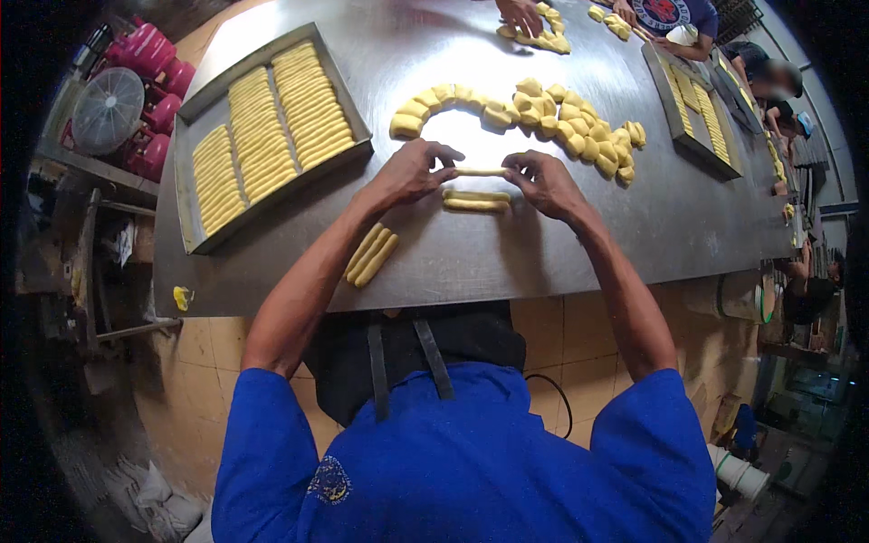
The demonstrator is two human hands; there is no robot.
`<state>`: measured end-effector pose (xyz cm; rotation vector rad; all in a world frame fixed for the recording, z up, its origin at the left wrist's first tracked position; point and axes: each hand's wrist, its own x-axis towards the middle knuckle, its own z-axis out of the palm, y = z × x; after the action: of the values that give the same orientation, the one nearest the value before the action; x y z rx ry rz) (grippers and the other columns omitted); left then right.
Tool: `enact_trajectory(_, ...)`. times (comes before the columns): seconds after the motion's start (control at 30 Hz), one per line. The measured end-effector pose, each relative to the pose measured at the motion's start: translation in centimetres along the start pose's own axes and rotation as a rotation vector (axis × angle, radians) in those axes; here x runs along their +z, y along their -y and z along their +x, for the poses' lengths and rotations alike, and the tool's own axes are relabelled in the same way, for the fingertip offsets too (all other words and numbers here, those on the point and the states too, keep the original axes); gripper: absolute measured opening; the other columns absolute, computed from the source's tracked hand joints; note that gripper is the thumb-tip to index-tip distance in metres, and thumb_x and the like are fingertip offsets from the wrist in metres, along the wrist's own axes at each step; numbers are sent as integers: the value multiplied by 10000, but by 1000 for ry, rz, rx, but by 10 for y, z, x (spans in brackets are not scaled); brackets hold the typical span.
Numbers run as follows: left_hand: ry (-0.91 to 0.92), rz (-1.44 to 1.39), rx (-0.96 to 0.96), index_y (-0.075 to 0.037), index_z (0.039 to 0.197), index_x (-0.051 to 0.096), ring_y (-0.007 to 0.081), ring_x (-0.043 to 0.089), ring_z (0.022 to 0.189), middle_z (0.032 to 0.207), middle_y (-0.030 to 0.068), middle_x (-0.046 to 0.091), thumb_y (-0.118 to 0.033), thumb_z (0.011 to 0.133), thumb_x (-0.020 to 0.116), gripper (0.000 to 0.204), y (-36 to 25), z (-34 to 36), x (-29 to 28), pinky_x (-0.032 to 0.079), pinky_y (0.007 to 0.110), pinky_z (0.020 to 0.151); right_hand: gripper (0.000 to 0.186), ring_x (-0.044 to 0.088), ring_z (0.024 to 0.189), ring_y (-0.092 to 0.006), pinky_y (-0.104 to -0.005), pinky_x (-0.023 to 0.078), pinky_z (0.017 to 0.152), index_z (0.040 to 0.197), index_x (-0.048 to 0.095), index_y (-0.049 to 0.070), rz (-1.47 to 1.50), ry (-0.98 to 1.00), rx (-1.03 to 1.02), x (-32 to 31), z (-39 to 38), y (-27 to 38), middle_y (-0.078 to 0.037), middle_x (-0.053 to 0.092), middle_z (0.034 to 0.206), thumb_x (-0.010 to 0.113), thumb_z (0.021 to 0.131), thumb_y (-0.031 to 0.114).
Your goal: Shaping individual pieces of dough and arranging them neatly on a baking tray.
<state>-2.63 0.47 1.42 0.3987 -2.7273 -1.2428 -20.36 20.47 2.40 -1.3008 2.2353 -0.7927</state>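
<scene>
Between my two hands a thin yellow dough stick (480, 172) stretches level above the steel table. My left hand (418, 170) pinches its left end, and my right hand (545, 184) pinches the right end. Just nearer to me lie a few rolled dough sticks (476, 201), side by side. Several more dough sticks (371, 255) rest at a slant beside my left forearm. Beyond my hands, cut dough pieces (579, 122) form a loose heap on the right, with a curved row of dough pieces (434, 98) running left from it.
A metal tray (364, 127) with rows of dough sticks stands on the steel table (634, 240) at left. Another filled tray (697, 145) lies far right. Across the table, a co-worker's hand (520, 14) touches dough. A yellow scrap (182, 297) sits near the left corner.
</scene>
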Motion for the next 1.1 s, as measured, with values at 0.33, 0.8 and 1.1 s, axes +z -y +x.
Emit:
enact_trajectory(0.33, 139, 0, 218, -35, 1199, 714, 235, 648, 976, 1150, 139, 645, -227, 924, 727, 336, 40, -6, 26, 538, 334, 856, 247, 655, 1031, -333, -409, 516, 913, 1122, 694, -11, -161, 77, -224, 23, -12, -16, -183, 665, 1119, 608, 901, 58)
enact_trajectory(0.8, -60, 191, 148, -63, 1162, 688, 330, 579, 1035, 1073, 142, 635, -380, 769, 835, 526, 28, -18, 47, 504, 426, 904, 363, 639, 945, -205, -357, 526, 827, 1147, 664, -12, 121, 194, 35, 23, -6, -3, -172, 676, 1039, 723, 887, 235)
enact_trajectory(1.1, -145, -770, -259, -95, 1513, 423, 214, 603, 1099, 1442, 114, 526, -379, 935, 728, 712, 38, -74, 3, 529, 328, 895, 299, 688, 881, -180, -338, 546, 792, 1140, 694, -13, 101, 163, -107, -7, -7, 126, -166, 743, 1003, 714, 922, 190)
